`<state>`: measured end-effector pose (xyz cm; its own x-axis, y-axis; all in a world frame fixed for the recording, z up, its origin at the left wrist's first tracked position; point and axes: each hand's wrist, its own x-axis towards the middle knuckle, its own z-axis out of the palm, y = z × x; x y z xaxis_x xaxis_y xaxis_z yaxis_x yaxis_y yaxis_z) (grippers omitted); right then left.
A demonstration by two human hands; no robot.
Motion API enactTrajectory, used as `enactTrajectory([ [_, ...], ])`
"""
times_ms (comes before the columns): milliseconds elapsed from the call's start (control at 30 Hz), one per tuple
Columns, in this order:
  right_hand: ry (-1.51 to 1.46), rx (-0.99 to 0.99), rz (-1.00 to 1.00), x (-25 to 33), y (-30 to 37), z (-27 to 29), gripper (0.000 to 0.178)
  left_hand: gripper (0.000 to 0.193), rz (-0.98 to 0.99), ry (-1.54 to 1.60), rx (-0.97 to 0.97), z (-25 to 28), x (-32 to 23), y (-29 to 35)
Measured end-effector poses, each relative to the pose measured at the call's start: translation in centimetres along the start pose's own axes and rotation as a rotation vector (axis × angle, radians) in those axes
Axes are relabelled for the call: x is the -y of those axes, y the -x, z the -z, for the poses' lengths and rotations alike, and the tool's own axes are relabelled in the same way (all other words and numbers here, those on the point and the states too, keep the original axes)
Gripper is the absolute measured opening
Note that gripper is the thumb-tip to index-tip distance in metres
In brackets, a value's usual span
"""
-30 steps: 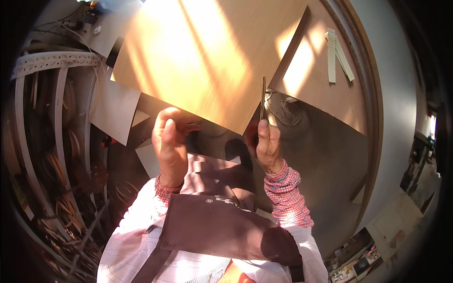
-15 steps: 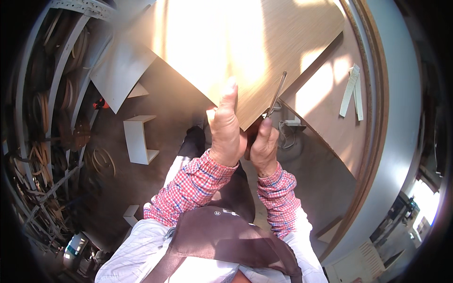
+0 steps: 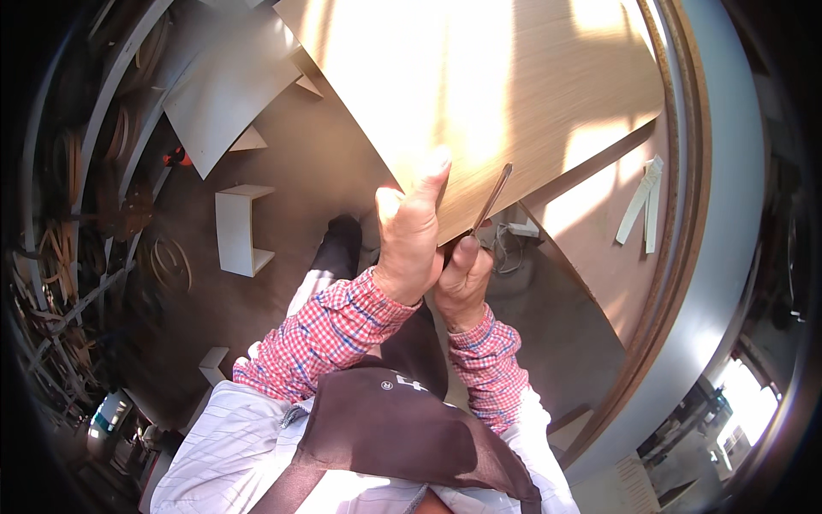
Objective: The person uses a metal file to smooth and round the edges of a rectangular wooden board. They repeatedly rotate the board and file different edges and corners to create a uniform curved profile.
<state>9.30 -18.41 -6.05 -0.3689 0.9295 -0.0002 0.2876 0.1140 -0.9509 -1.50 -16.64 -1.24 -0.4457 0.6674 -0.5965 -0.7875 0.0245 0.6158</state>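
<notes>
A large wood-grain panel [image 3: 548, 111], brightly sunlit, fills the upper middle with one corner pointing toward me. My left hand [image 3: 409, 236] grips that near corner, thumb on the upper face and the other fingers hidden beneath. Close beside it, my right hand [image 3: 465, 287] is closed around a slim metal blade-like tool [image 3: 494, 197]; its handle is hidden in my fist, so the exact kind cannot be told. The tool slants up and to the right along the panel's right-hand edge, its thumb-side end near the corner.
Under the panel at right lies a brown board [image 3: 591, 265] with two pale strips [image 3: 638, 206] on it. A curved light-coloured edge [image 3: 728, 223] runs down the right. Coiled banding [image 3: 64, 291] hangs on a rack at left. A white open box piece [image 3: 235, 230] stands on the floor.
My right hand and the tool have come down and left, closer to my left hand and the panel's corner. The panel and surroundings have shifted in view; my left hand keeps its grip.
</notes>
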Motion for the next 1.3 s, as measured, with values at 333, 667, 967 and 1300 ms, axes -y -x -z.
enactTrajectory([
  [333,0.217,0.426,0.096,1.5,-1.9,3.6,0.053,0.043,0.076,0.059,0.084,-0.5,-0.2,0.0],
  [667,0.167,0.47,-0.014,2.5,-1.1,2.5,0.055,0.052,0.115,-0.057,0.212,1.3,-1.2,-0.3],
  [967,0.194,0.363,-0.055,2.9,-0.3,2.9,0.053,0.057,0.216,-0.02,0.233,1.9,-1.0,-0.7],
  [1300,0.025,0.21,-0.296,4.3,-1.1,4.5,0.056,0.049,0.271,0.091,0.071,0.9,-1.0,-0.3],
])
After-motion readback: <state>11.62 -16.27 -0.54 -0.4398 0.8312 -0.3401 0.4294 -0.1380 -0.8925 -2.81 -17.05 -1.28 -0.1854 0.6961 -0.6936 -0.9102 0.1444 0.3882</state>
